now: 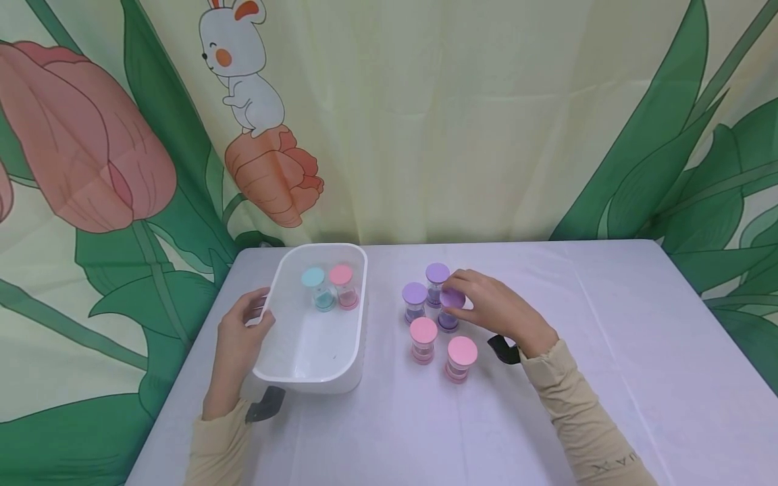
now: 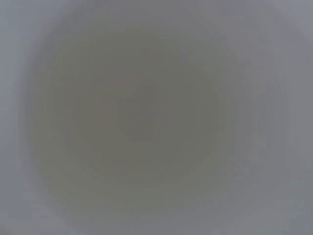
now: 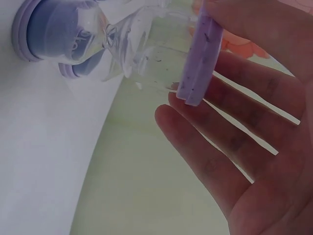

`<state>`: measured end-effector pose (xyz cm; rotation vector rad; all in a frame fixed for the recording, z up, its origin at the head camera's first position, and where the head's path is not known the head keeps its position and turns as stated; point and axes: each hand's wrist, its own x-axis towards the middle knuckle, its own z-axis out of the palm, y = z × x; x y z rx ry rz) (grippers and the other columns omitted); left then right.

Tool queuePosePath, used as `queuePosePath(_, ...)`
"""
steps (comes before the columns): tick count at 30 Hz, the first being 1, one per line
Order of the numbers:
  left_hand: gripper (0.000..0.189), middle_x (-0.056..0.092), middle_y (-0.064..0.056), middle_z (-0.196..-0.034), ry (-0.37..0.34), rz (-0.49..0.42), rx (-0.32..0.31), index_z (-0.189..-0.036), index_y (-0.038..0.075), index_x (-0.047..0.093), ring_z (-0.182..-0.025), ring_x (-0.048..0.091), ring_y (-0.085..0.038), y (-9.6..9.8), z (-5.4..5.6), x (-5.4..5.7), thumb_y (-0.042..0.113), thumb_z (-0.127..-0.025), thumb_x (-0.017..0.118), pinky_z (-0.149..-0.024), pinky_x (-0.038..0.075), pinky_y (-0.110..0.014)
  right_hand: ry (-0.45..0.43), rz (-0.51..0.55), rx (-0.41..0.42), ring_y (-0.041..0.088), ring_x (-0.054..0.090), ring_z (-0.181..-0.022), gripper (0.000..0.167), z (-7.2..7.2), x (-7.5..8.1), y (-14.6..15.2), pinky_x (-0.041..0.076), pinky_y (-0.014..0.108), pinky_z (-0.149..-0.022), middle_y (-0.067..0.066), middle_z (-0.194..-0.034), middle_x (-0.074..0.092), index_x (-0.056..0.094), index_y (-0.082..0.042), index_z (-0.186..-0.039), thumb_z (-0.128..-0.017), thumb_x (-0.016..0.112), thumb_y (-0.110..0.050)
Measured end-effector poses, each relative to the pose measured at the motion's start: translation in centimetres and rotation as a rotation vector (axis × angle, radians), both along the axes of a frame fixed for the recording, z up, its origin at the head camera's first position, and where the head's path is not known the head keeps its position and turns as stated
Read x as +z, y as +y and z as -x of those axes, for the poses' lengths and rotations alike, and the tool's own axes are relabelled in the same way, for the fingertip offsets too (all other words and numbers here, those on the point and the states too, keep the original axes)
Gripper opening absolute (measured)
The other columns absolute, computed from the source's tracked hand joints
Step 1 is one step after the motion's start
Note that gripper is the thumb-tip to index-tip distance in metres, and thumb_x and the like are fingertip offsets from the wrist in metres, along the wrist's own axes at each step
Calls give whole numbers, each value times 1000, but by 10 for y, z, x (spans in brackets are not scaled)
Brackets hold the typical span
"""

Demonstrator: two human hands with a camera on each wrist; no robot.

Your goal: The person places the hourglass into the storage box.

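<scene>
My right hand (image 1: 498, 307) pinches the purple cap of an upright purple hourglass (image 1: 450, 312) between thumb and fingers. In the right wrist view, the thumb lies on one side of that hourglass's cap (image 3: 200, 58) and the fingers on the other. Two more purple hourglasses, a left one (image 1: 415, 300) and a back one (image 1: 436, 280), stand beside it. In front are two pink hourglasses, one (image 1: 423, 339) left and one (image 1: 460, 359) right. My left hand (image 1: 242, 337) grips the left rim of a white plastic bin (image 1: 304, 351). The left wrist view is a grey blur.
Inside the bin, a teal hourglass (image 1: 319, 290) and a pink hourglass (image 1: 345, 287) stand side by side toward the back. A white cloth covers the table (image 1: 583, 297). Behind it hangs a curtain (image 1: 437, 135) printed with tulips and a rabbit.
</scene>
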<state>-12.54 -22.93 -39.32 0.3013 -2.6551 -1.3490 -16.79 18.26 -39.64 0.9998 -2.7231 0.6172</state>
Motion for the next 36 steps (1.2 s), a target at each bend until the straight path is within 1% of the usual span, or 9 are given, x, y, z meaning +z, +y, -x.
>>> queuePosePath(3,47,58,-19,-136,-2,5,5,-144,10,50,-124,56,-36,0,0,-1,11,-96,53,-100,51,-52,-8,13,5,17,63,-97,33,0,-2,0,56,36,-86,3,-107,67,70,-5,-111,-82,80,-17)
queuePosePath(10,47,58,-19,-135,12,6,9,-143,10,51,-123,56,-36,-1,1,-4,12,-96,53,-99,52,-52,-47,33,-11,15,64,-98,33,1,-4,1,56,34,-87,1,-108,67,70,-6,-113,-83,80,-17)
queuePosePath(17,48,57,-19,-136,7,4,-1,-144,10,50,-125,55,-36,-1,0,-1,12,-96,53,-101,50,-52,-42,47,3,15,64,-99,37,2,-7,0,56,36,-88,1,-107,68,70,-6,-112,-80,82,-18)
queuePosePath(23,48,57,-20,-136,10,-6,-5,-144,10,49,-125,55,-37,0,1,0,10,-96,54,-102,49,-52,-42,53,2,15,64,-100,37,3,-9,1,56,36,-89,0,-108,67,70,-6,-113,-80,82,-18)
queuePosePath(31,48,57,-19,-136,11,12,-6,-144,10,49,-125,55,-36,-1,-1,-1,12,-96,53,-102,50,-51,5,13,6,15,66,-101,32,3,-7,2,57,34,-88,2,-110,67,71,-6,-113,-83,79,-16)
queuePosePath(36,48,56,-20,-137,5,5,-6,-145,9,48,-126,54,-38,0,-1,1,11,-97,53,-103,49,-52,36,23,11,15,66,-98,32,2,-3,3,57,33,-85,1,-109,67,72,-6,-111,-82,80,-14)
